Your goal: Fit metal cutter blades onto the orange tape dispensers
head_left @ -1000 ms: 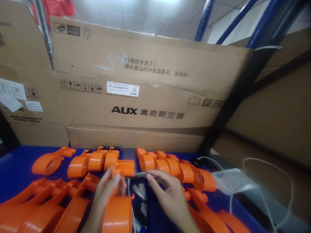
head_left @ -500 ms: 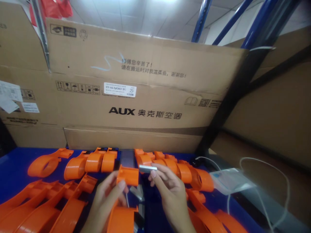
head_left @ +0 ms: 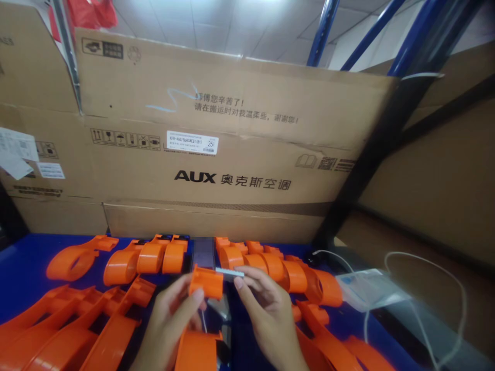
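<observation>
Blue work surface sat in front of a wall of big brown cardboard boxes, the front one printed AUX with a white barcode label. Blue steel rack uprights and a dark diagonal post stood on the right, more cardboard behind them. Overhead was a white panelled ceiling with bright even light, something red hanging at top left
</observation>
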